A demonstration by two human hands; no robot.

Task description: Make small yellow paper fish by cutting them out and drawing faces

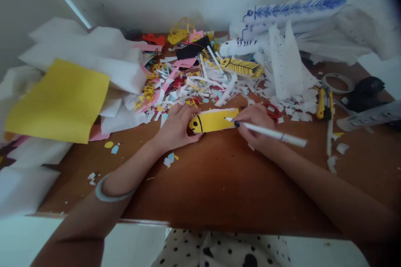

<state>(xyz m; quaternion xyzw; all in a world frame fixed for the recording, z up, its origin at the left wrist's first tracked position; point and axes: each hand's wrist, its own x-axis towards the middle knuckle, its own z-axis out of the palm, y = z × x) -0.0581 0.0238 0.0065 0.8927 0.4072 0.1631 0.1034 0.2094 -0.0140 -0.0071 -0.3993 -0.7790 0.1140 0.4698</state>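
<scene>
The left hand (177, 127) pins a yellow paper fish cutout (213, 120) to the brown wooden worktop (219, 175); at the cutout's right end, the right hand (255, 127) grips a white marker pen (272, 133).

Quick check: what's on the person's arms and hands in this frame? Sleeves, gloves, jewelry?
Both forearms are bare, with no sleeves in view and no gloves. The left hand side has a pale grey-blue bangle around the forearm. The right hand shows no ring, watch or band that I can make out.
</scene>
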